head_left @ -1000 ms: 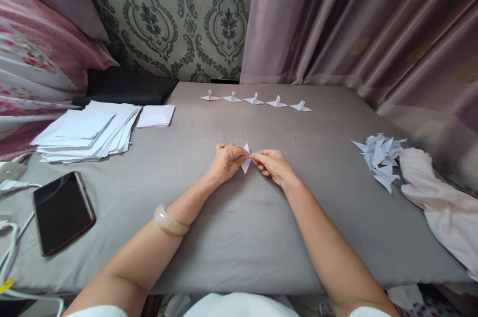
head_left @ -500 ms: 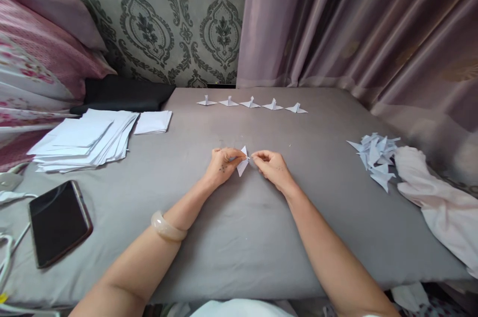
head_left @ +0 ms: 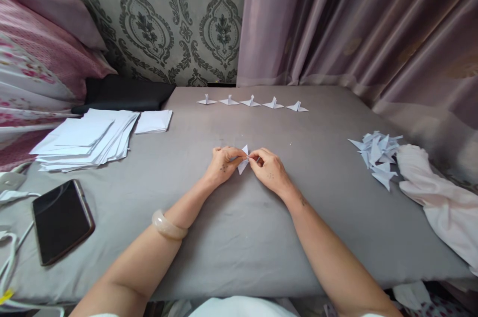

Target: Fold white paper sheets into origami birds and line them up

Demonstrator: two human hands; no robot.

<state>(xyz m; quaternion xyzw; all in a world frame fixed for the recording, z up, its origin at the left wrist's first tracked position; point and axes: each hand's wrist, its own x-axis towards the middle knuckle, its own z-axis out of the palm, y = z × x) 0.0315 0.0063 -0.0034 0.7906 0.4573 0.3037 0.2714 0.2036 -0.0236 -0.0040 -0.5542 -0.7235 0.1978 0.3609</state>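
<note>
A small white folded paper crane [head_left: 242, 166] is held between my two hands over the middle of the grey-covered table. My left hand [head_left: 225, 163] pinches it from the left between thumb and fingers. From the right, the thumb and fingertips of my right hand [head_left: 269, 168] are pinched at its near tip, so that small part is hidden. Its pointed wings stick out above and below the fingers. Farther back, several similar paper cranes [head_left: 252, 101] stand in a row.
At the left lie a stack of white paper [head_left: 82, 140], a smaller stack of squares [head_left: 153, 122], a phone [head_left: 62, 221] and white cables [head_left: 13, 257]. A black folded item [head_left: 127, 93] sits behind. At the right are a heap of folded paper pieces [head_left: 379, 153] and a pale cloth [head_left: 433, 192].
My right hand has moved slightly left, and its fingertips now meet the paper crane at my left fingertips. My left hand keeps its pinch.
</note>
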